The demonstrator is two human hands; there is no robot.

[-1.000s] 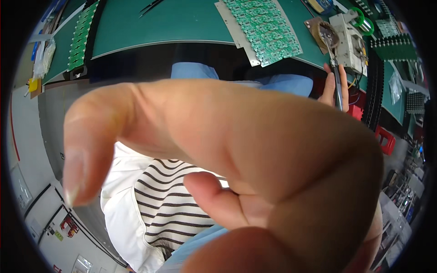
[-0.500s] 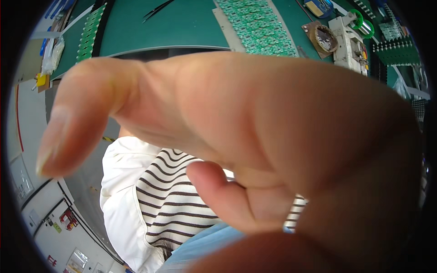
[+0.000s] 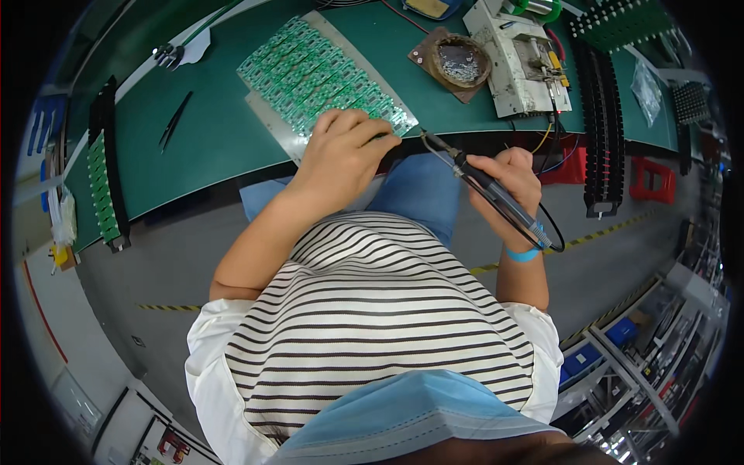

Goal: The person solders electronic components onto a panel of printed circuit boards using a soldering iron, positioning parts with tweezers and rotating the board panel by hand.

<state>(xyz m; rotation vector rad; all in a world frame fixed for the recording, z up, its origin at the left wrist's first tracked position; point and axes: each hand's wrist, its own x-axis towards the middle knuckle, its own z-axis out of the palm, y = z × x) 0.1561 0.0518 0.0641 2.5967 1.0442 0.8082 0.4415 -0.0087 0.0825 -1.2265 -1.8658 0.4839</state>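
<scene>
My left hand is closed at the near edge of a panel of green circuit boards. Its fingers are bent and the thumb is drawn in against them, partly hiding the closest boards. The boards lie in rows on a pale flat plate. In my right hand is a soldering iron, its grip dark and a thin tube running along it. The iron's tip points up and left, close to the plate's near right corner. Whether it touches anything I cannot tell.
Black tweezers lie left of the boards. To their right stand a round dish of solder bits and a whitish solder feeder with a green-rimmed spool. Black slotted racks flank the work area. Red stools show beyond the table edge.
A large blurred hand that covered the middle of the view is gone. The view has shifted, showing more of the table; both hands are now at its edge, the right one with the soldering iron.
</scene>
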